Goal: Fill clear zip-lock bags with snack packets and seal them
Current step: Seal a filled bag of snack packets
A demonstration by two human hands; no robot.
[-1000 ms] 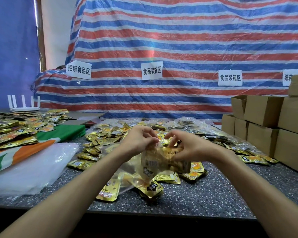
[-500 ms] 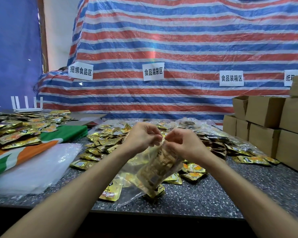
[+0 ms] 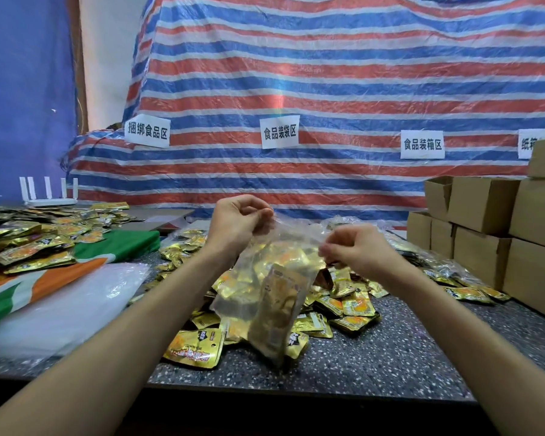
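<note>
Two hands: one left hand point(image 3: 238, 221), one right hand point(image 3: 357, 250); one clear zip-lock bag point(image 3: 274, 278), the packets inside too crowded to count; gold snack packets point(image 3: 195, 347) in two spreads, one mid-table point(image 3: 390, 357) and one towards the left edge, far too many to count; one pile of clear plastic point(image 3: 76, 303) near the front left corner; one green, orange and white cloth point(image 3: 117, 247); at least eight cardboard boxes point(image 3: 482, 202) by the right edge; four paper labels point(image 3: 279, 132) on one striped tarp point(image 3: 328, 73), the fourth cut off; one white router point(image 3: 49, 201) with five antennas point(image 3: 46, 187).
</note>
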